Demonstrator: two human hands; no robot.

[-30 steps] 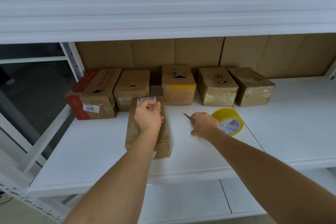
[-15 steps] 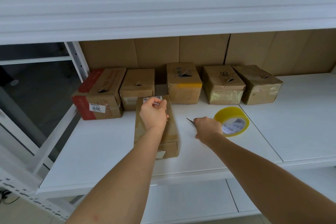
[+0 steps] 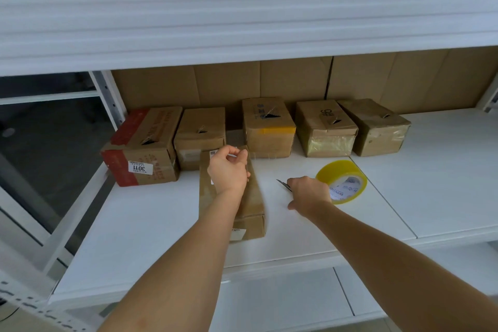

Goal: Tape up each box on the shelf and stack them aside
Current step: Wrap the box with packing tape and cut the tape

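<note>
I saw my left hand (image 3: 228,168) resting on the far end of a long, narrow cardboard box (image 3: 252,206) that lay lengthwise on the white shelf (image 3: 151,226), its fingers curled and pinching what looked like a strip of clear tape at the box's far edge. My right hand (image 3: 310,193) was closed around a small knife (image 3: 283,184), whose thin blade pointed out to the left, knuckles down against the shelf just right of that box. A roll of yellowish clear packing tape (image 3: 341,180) lay flat just behind and right of that hand, touching or nearly touching it.

Along the back stood a row of 5 cardboard boxes: a red-and-brown box (image 3: 142,144) with a white 3011 label at the far left, a plain box (image 3: 200,132) beside it, a box (image 3: 266,127) with a yellow strip, a box (image 3: 327,128) with glossy tape on its front, and a fifth box (image 3: 374,125) turned at an angle. Each showed a small torn flap in its top. The narrow box's far end sat close in front of the second box.
</note>
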